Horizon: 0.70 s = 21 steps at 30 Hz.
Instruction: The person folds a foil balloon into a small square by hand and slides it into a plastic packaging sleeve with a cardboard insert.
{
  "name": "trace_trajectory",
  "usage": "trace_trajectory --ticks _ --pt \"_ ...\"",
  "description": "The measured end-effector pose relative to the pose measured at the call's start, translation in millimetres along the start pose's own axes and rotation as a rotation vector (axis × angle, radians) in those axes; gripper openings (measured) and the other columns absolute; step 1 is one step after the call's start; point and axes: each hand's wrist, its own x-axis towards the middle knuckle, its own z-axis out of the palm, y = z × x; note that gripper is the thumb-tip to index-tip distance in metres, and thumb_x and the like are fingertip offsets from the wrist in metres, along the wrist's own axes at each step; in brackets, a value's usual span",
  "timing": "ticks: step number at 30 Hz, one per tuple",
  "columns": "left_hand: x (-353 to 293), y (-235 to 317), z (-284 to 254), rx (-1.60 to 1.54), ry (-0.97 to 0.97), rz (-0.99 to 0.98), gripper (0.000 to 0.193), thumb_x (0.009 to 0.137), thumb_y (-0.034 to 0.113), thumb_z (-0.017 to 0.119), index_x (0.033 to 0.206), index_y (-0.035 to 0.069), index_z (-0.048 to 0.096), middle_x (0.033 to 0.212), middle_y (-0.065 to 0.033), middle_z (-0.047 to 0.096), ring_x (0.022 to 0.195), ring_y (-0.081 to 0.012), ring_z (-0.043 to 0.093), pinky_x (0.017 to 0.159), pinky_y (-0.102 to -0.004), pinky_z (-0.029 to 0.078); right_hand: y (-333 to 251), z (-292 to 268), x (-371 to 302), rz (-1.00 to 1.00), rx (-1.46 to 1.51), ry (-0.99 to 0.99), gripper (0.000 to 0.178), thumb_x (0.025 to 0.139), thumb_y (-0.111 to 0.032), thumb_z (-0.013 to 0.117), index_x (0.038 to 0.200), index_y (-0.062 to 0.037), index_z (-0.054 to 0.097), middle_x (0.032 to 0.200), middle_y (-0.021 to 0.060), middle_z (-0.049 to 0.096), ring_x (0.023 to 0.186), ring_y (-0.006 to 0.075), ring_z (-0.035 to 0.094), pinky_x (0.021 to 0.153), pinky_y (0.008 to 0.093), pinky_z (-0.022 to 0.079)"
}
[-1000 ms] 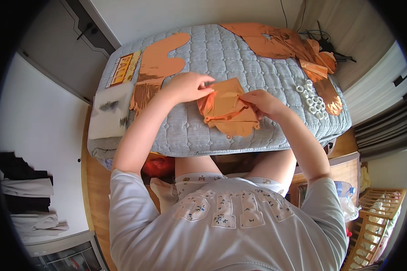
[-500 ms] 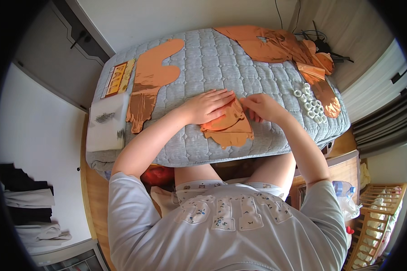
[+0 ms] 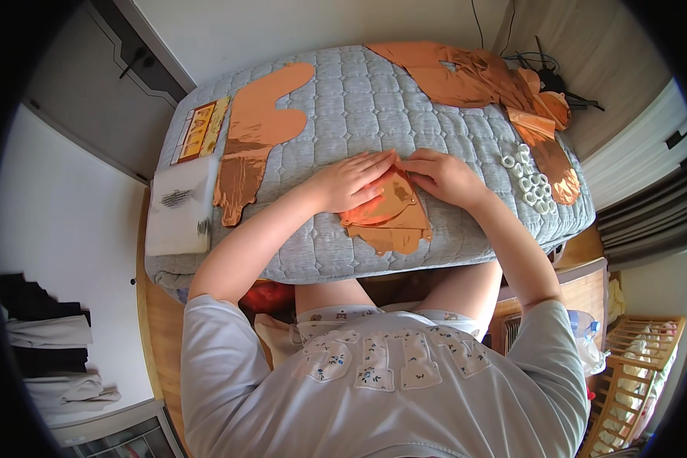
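Note:
A folded orange foil balloon (image 3: 398,202) lies on the grey quilted mattress (image 3: 351,103) near its front edge. My left hand (image 3: 353,183) rests flat on the balloon's left side, fingers stretched out toward its far tip. At that tip, my right hand (image 3: 444,177) has its fingers bent and pinched on the foil, close to the left fingertips. A flat, number-shaped foil balloon (image 3: 263,118) is spread out to the left. More crumpled orange foil balloons (image 3: 466,80) lie at the far right. Several white rings (image 3: 532,183) sit in a loose group right of my right hand.
At the mattress's left side lie a printed card (image 3: 200,131) and a white translucent package (image 3: 182,206). A black device with antennas (image 3: 549,80) stands beyond the far right corner. A wooden rack (image 3: 637,374) and a plastic bottle (image 3: 582,322) are at the lower right.
My right hand has moved slightly away from me and left, onto the balloon's far tip. My left hand stays flat on the foil. The view has shifted a little.

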Motion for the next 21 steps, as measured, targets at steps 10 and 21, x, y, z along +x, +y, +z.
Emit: trace_trajectory --ticks 10,21 --pt "0.7 -1.4 1.2 0.051 -0.022 -0.006 0.067 0.105 0.031 0.047 0.162 0.003 0.026 0.167 -0.0179 0.03 0.153 -0.0324 0.033 0.127 -0.0472 0.025 -0.4 -6.9 16.9 -0.153 0.167 -0.017 0.033 0.087 -0.002 0.071 0.12 -0.0063 0.074 0.12 0.0113 0.07 0.101 0.033 0.07 0.089 0.0399 0.057" --pt "2.7 8.8 -7.7 0.002 -0.057 -0.046 0.066 0.105 0.03 0.045 0.163 0.003 0.025 0.168 -0.0169 0.029 0.154 -0.0317 0.031 0.127 -0.0464 0.024 -7.2 7.5 20.2 0.003 0.243 0.047 0.027 0.08 0.0 0.077 0.107 -0.0019 0.076 0.112 0.0143 0.074 0.103 0.0319 0.071 0.091 0.0386 0.058"
